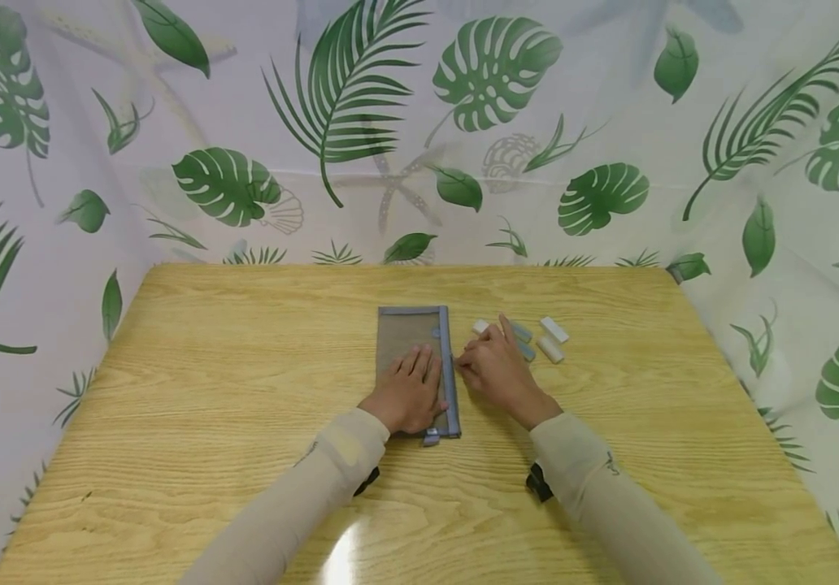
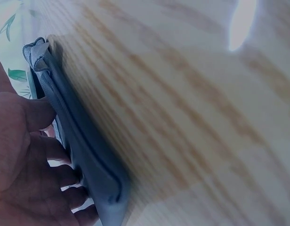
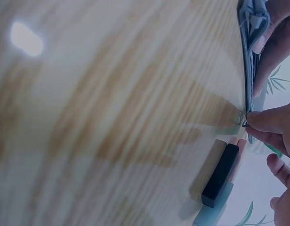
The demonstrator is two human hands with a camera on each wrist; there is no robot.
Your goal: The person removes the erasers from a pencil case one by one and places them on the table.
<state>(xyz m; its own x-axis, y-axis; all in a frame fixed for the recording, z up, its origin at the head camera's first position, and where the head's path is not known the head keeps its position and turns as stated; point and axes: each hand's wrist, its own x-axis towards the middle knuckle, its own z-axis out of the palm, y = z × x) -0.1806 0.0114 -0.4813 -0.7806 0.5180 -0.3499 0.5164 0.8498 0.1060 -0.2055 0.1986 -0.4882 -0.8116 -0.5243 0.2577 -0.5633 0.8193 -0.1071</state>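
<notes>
A flat mesh zip pouch (image 1: 394, 329) with grey-blue edging lies on the table. My left hand (image 1: 410, 392) rests on it with straight fingers, pressing it down. In the left wrist view the pouch's dark side (image 2: 91, 136) runs under those fingers. Along the right edge, my right hand (image 1: 500, 370) pinches a small zipper pull (image 3: 245, 123) between thumb and forefinger. The zipper strip (image 1: 445, 349) runs along that edge; how far it is undone I cannot tell. A folded fabric tab (image 1: 431, 439) sticks out at the near end.
Several small eraser-like blocks lie just beyond my right hand, among them a white block (image 1: 554, 329), a beige block (image 1: 550, 349) and a grey-blue block (image 1: 522, 331). In the right wrist view one block (image 3: 220, 176) looks black. A leaf-print cloth (image 1: 390, 219) hangs behind the wooden table (image 1: 244, 366).
</notes>
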